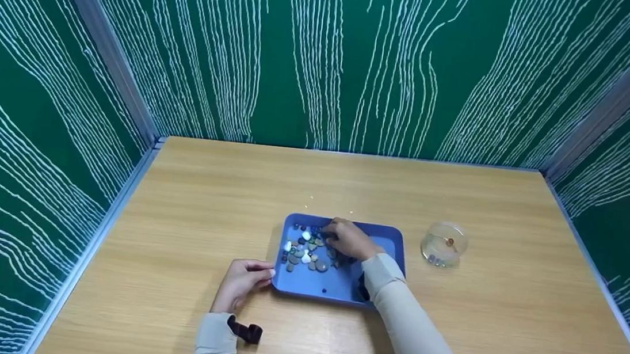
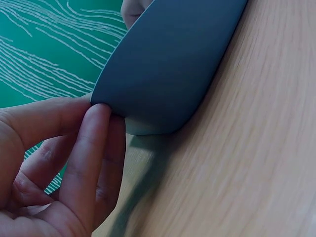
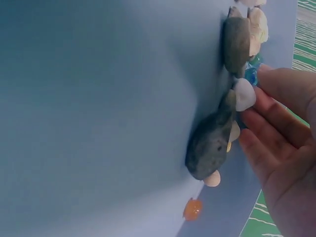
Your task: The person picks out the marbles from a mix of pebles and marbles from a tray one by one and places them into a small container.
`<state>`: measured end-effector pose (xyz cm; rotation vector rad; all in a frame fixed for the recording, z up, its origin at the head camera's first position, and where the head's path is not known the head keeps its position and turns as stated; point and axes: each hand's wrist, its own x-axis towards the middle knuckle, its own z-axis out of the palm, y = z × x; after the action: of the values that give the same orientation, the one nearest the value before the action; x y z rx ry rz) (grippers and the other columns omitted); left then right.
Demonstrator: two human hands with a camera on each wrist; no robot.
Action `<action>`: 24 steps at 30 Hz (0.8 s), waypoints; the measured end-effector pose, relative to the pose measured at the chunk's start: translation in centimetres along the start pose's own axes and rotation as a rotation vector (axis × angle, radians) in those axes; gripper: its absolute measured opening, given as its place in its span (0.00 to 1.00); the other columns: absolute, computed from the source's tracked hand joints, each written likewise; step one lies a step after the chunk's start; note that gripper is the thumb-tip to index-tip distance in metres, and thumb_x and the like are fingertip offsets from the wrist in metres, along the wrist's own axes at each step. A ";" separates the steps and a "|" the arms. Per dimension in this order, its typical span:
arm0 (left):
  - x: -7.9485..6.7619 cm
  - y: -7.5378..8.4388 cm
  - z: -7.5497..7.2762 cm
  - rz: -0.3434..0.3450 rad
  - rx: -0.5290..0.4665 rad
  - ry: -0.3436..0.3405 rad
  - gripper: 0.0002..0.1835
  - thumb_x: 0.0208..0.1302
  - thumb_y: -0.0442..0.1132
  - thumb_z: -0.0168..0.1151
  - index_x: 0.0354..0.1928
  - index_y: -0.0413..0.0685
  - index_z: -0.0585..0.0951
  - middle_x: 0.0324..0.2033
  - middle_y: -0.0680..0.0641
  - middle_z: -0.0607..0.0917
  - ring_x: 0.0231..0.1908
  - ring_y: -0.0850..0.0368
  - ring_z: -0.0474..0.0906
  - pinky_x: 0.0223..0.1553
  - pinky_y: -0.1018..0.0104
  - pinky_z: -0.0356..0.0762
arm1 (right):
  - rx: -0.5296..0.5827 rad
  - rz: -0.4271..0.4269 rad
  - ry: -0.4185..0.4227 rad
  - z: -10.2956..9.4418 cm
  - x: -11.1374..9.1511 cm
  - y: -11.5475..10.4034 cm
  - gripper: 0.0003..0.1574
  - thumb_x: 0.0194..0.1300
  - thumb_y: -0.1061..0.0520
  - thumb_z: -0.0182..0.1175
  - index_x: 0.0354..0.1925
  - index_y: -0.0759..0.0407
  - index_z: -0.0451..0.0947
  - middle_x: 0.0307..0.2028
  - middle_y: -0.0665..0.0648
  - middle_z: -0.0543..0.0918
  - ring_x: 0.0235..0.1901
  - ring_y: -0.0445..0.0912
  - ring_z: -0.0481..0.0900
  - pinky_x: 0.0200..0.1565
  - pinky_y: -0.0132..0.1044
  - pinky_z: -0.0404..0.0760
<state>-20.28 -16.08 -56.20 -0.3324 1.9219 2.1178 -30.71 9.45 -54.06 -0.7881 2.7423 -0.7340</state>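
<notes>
My left hand (image 1: 245,283) pinches the near left edge of a shallow blue tray (image 1: 344,296); the left wrist view shows the thumb and fingertips together on its rim (image 2: 106,79). Inside the tray, toward its far side, my right hand (image 1: 352,239) reaches down among stones and beads. From the right wrist, a blue glass bead (image 3: 251,76) shows at the thumb tip, pinched against a finger partly hidden behind a white stone (image 3: 245,95). Grey stones (image 3: 207,145) and an orange bead (image 3: 192,209) lie nearer the camera.
A clear round container (image 1: 444,245) with several beads stands right of the tray on the wooden table (image 1: 509,323). A lone dark bead (image 1: 324,290) lies near the tray's front wall. Small pale bits lie behind the tray. Green panels (image 1: 281,52) with white lines enclose the table.
</notes>
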 end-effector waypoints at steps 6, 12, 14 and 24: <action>0.1 -0.1 -0.1 -0.014 0.007 0.006 0.16 0.57 0.25 0.65 0.48 0.24 0.79 0.34 0.45 0.84 0.31 0.62 0.82 0.39 0.71 0.86 | -0.034 -0.016 0.009 0.3 0.0 0.0 0.15 0.62 0.68 0.60 0.49 0.65 0.82 0.48 0.62 0.83 0.50 0.54 0.79 0.54 0.47 0.82; 0.2 -0.2 -0.1 -0.021 0.004 0.016 0.16 0.56 0.24 0.65 0.47 0.24 0.80 0.34 0.45 0.84 0.31 0.61 0.82 0.40 0.70 0.86 | -0.032 -0.006 0.016 0.4 0.0 -0.1 0.13 0.61 0.66 0.62 0.45 0.65 0.84 0.45 0.61 0.84 0.48 0.53 0.78 0.51 0.44 0.83; 0.3 -0.2 -0.1 -0.016 -0.001 0.017 0.16 0.56 0.24 0.65 0.47 0.24 0.79 0.33 0.45 0.84 0.31 0.61 0.82 0.39 0.71 0.86 | -0.026 0.003 0.016 0.4 0.1 0.0 0.12 0.62 0.65 0.63 0.45 0.64 0.84 0.44 0.59 0.84 0.47 0.52 0.78 0.49 0.43 0.84; 0.4 -0.4 -0.2 -0.008 -0.021 0.005 0.17 0.57 0.23 0.64 0.48 0.22 0.78 0.33 0.44 0.85 0.30 0.61 0.82 0.37 0.72 0.86 | -0.017 -0.002 0.051 0.2 -0.1 0.3 0.07 0.62 0.62 0.64 0.38 0.60 0.86 0.39 0.57 0.84 0.40 0.47 0.75 0.41 0.40 0.83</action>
<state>-20.52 -16.18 -56.71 -0.3494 1.8989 2.1357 -30.71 9.67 -54.35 -0.7865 2.7964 -0.7423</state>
